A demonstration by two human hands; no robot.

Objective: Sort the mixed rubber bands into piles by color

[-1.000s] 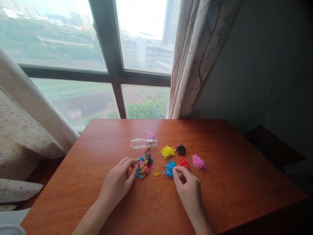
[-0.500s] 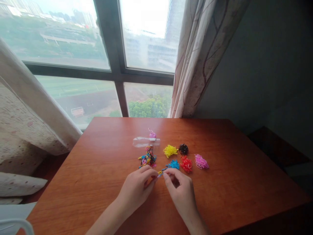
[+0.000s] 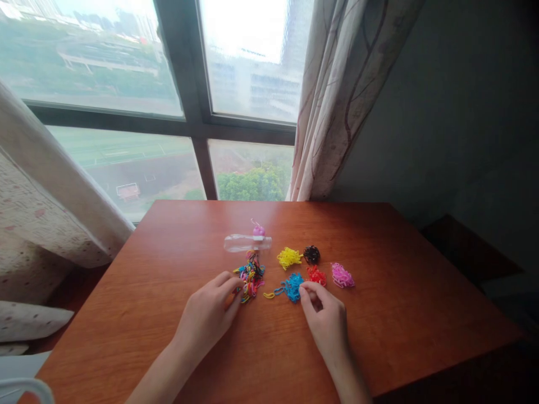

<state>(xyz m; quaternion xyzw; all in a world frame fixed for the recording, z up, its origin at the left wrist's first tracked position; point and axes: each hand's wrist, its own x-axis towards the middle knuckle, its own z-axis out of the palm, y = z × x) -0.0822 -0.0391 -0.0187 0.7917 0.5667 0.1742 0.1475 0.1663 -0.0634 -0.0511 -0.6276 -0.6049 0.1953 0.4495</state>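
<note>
My left hand (image 3: 215, 300) is at the left edge of a mixed pile of coloured rubber bands (image 3: 251, 275), thumb and forefinger pinched together against it. What sits between those fingertips is too small to make out. My right hand (image 3: 325, 314) touches the right side of a blue rubber band pile (image 3: 292, 287) with its fingers closed; its fingertips hide anything they hold. Between the hands lie a single yellow rubber band (image 3: 268, 295) and a blue rubber band (image 3: 278, 290). Just beyond my right hand is a red rubber band pile (image 3: 316, 275).
Yellow (image 3: 288, 258), black (image 3: 311, 255) and pink (image 3: 342, 275) rubber band piles lie farther back and right. A clear plastic bottle (image 3: 242, 243) lies on its side behind the mixed pile, by a purple piece (image 3: 258, 230) with a loop. The wooden table (image 3: 138, 314) meets a window.
My hands have moved apart, the left to the mixed pile and the right to the blue pile. The yellow band that was between my fingers now lies on the table.
</note>
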